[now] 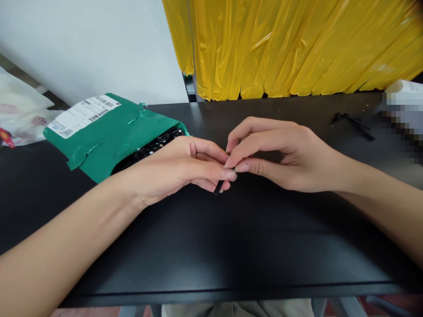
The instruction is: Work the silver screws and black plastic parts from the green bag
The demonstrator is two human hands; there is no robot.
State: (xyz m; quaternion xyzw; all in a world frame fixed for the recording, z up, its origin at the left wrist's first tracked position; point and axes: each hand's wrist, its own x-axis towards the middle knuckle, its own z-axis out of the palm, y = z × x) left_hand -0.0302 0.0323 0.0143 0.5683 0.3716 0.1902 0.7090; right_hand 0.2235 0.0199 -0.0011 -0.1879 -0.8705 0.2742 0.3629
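Pinching a slim black strip [218, 188] at the center of the frame: left hand [180, 165] has it between thumb and fingers, lower end poking out below the thumb. Right hand [291, 152] has thumb and index tips closed at the upper end, touching the left fingertips; exact contact there is hidden by the fingers.

Label check: white shipping label [87, 115] on the green mailer bag [124, 132], left of frame. Barcodes visible, plus rows of print and a small blue mark; print too small to read, can't call a brand.

Mailer is torn in spots, open end facing the hands, black parts with shiny silvery spots [160, 143] showing in the mouth, just behind the left hand. All on a black tabletop [231, 251].

Upper right: small black pieces [353, 125] lying together; right edge, a white object [403, 108], partly pixelated, any text unreadable. Far left: translucent plastic bag [24, 105] with a red item [6, 138], marking illegible. Yellow plastic sheeting [264, 48] across the top right.
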